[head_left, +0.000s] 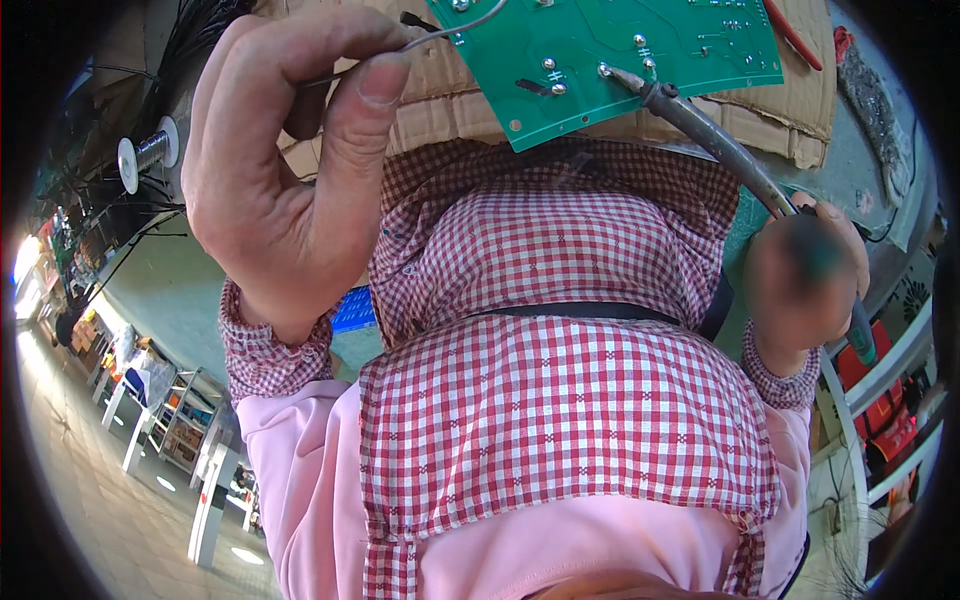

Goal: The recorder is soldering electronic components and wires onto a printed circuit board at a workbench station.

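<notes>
Between the thumb and forefinger of my left hand (pixel 290 150) a thin strand of solder wire (pixel 455 33) is pinched, its free end reaching over the green circuit board (pixel 560 50). My right hand (pixel 805 270) is wrapped round the handle of a soldering iron (pixel 720 145); a blurred patch covers part of that hand. The iron's tip meets the board at a shiny solder joint, close to several other joints. Solder side up, the board lies on brown cardboard (pixel 430 125), and its far edge runs out of the picture.
A spool of solder wire (pixel 150 152) stands left of my left hand. Dark cables (pixel 190 40) pile up at the far left. A red-handled tool (pixel 793 35) lies right of the board, with a wrapped grey bundle (pixel 872 110) beyond it. White rails (pixel 880 390) stand at the right.
</notes>
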Tool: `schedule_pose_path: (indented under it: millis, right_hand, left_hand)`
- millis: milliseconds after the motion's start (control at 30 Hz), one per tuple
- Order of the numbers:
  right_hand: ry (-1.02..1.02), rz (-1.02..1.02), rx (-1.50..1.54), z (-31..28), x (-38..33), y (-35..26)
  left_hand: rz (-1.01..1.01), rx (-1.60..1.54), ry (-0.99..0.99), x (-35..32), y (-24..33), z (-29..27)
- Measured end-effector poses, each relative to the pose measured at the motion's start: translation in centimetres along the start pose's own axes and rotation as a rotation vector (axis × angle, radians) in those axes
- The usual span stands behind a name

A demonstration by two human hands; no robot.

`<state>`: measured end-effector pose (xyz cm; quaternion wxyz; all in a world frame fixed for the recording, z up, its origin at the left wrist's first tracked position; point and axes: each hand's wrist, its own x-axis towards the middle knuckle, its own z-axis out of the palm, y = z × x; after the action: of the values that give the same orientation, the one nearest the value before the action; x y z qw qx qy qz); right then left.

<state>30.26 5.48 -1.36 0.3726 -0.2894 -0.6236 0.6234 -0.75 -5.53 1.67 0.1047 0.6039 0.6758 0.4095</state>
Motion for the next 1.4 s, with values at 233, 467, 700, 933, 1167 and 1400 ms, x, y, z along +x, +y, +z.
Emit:
schedule_pose_path:
  millis: [233,467,700,933,1167,1400]
  right_hand:
    - [0.103,-0.046,0.096,0.8,1.4,-0.5]
    - [0.091,0.049,0.051,1.9,3.5,-0.8]
    - [0.083,0.173,0.043,2.0,4.6,-1.1]
    - [0.027,0.262,0.036,1.6,5.8,-1.5]
    - [0.078,0.254,0.034,2.3,4.5,-1.4]
    - [0.097,0.18,0.082,3.0,3.1,-1.1]
  left_hand:
    - [0.014,-0.01,0.078,0.6,0.3,0.7]
    - [0.003,-0.027,-0.02,1.5,0.0,0.6]
    - [0.046,-0.006,-0.106,2.1,-0.1,0.2]
    - [0.08,-0.013,-0.117,2.4,-0.5,0.2]
    - [-0.076,0.195,-0.166,4.1,1.9,0.6]
    - [-0.071,0.29,-0.211,4.5,1.6,0.6]
